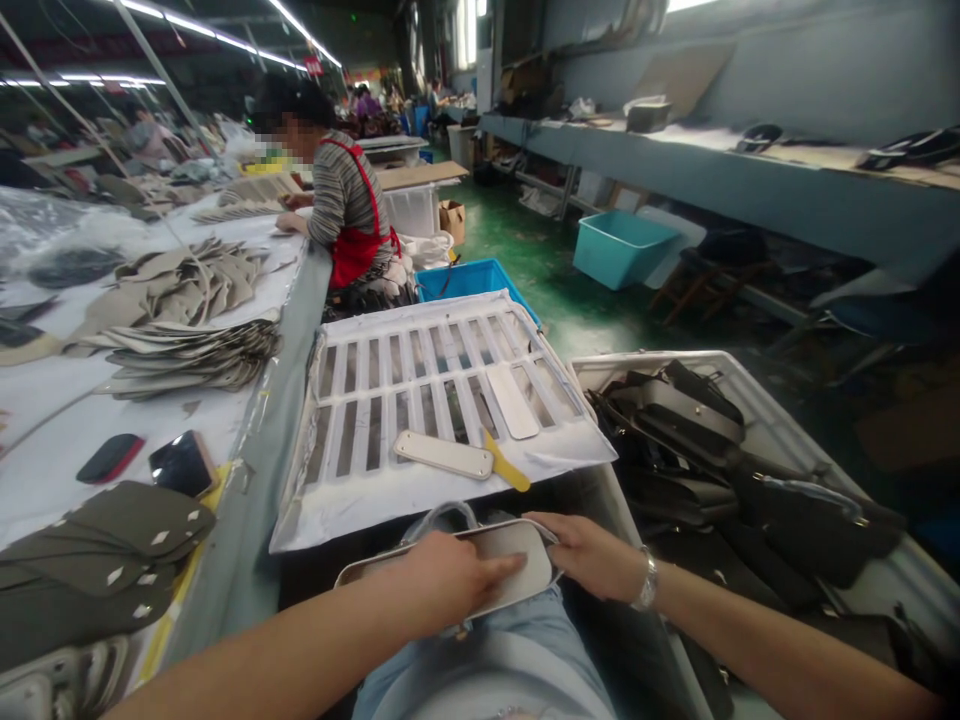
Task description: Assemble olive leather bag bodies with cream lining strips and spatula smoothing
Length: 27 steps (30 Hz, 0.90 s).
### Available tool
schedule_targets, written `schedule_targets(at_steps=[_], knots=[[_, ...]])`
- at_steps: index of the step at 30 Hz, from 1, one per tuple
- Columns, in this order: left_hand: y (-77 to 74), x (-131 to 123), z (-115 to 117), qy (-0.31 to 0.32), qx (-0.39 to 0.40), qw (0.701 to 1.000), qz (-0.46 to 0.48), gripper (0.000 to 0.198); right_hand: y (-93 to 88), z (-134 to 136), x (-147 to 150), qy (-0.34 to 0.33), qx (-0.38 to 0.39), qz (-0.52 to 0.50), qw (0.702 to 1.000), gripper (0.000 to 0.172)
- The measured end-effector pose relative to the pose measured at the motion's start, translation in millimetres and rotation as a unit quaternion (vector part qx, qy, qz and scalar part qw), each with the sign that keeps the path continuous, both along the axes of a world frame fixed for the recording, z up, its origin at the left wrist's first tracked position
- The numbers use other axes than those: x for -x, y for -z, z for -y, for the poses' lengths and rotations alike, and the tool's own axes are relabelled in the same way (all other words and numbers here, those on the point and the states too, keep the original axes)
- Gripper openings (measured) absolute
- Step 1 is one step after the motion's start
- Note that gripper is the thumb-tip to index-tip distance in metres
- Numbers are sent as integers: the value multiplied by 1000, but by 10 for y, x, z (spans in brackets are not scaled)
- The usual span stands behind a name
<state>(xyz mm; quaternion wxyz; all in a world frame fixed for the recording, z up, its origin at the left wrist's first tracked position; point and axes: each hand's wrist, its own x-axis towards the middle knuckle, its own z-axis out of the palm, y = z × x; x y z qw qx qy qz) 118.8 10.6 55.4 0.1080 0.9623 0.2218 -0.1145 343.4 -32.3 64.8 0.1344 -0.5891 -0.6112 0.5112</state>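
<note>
Left hand (450, 578), right hand (592, 556), one panel (535, 572)

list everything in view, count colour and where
pale panel: 1, grey-beige, between both hands
slatted tray: 1, white, ahead of hands
flat strips: 2, beige, on tray
yellow-handled tool: 1, on tray
bin: 1, white, right, holds dark bag parts
cut pieces: several stacks, grey, table left
phones: 2, dark, table left
crates: 2, blue and teal, floor
co-worker: 1, red apron, at table
left hand: 1, flat on panel
right hand: 1, grips panel's right end
</note>
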Motion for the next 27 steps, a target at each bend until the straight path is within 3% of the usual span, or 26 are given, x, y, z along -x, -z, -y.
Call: schedule_targets(at_steps=[4, 7, 10, 15, 18, 24, 27], knots=[[13, -20, 66, -21, -11, 1000, 9, 47, -86, 8, 12, -26, -31, 16, 999, 46], [51, -30, 88, -36, -5, 999, 4, 50, -142, -18, 53, -19, 40, 19, 999, 53], [50, -2, 77, -53, 1, 999, 3, 49, -147, -39, 102, 33, 85, 8, 996, 62], [-141, 71, 79, 7, 63, 998, 30, 52, -63, -15, 113, 124, 113, -72, 983, 68], [-235, 17, 192, -41, 54, 997, -23, 75, -60, 5, 152, 151, 127, -88, 976, 67], [-131, -105, 382, -91, 11, 993, -68, 64, -166, 17, 236, 120, 111, 28, 986, 62], [-118, -91, 385, -98, 24, 992, -70, 72, -109, 11, -35, 81, 166, -93, 978, 69]])
